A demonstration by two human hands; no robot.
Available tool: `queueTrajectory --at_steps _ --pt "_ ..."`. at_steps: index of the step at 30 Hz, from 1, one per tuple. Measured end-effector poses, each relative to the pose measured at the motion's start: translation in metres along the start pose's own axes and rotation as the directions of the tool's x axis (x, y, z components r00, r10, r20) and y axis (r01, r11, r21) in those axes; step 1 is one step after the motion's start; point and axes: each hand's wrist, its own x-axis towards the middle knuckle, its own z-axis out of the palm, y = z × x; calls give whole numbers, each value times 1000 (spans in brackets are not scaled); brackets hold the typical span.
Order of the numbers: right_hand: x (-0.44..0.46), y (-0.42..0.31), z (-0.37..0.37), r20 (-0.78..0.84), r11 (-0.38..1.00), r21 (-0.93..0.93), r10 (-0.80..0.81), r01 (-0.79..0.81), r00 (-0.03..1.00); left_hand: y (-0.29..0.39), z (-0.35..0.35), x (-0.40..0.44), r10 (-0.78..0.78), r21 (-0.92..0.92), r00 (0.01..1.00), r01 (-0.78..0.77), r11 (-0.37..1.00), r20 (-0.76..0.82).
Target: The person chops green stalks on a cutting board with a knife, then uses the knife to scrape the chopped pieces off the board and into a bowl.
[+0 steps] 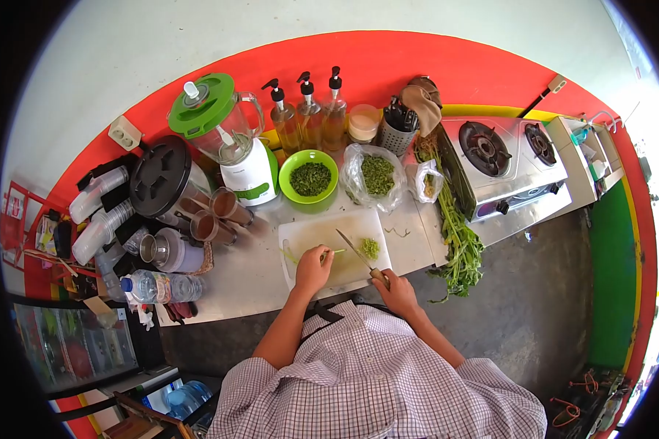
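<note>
My left hand [313,269] is closed around a thin green stalk [335,252] over the white cutting board [300,233]. The stalk's cut end pokes out to the right, towards the blade. In my right hand [398,293] is the handle of a knife [356,251], its blade slanting up and left across the board. Just right of the blade lies a small heap of chopped green pieces [370,249]. Behind the board stand a green bowl [308,204] of chopped leaves and a clear plastic bag [351,172] holding more chopped greens.
Leafy stalks [458,252] hang over the counter's edge at right, beside a gas stove [516,175]. A blender [245,172], pump bottles [309,121] and a utensil holder [397,135] line the back. Brown cups [214,227] and a water bottle [165,287] stand at left.
</note>
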Motion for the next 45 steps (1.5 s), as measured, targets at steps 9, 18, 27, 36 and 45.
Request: queueTrajectory --at_steps 9,18,27,36,45 --pt "-1 0 -12 3 995 -67 -70 70 998 27 5 -6 50 6 985 -50 999 -163" --pt "4 -1 -20 -2 978 -119 -171 170 985 51 30 -13 26 79 998 -30 996 54" --pt "-5 7 -29 -38 966 -171 -201 192 979 43 35 6 -137 11 988 137 991 66" --pt "-29 21 -38 -83 971 -153 -196 182 977 34 48 19 -258 -29 966 258 966 22" --pt "-23 39 -26 17 989 145 -14 11 1000 7 18 -7 -288 -324 957 276 905 11"
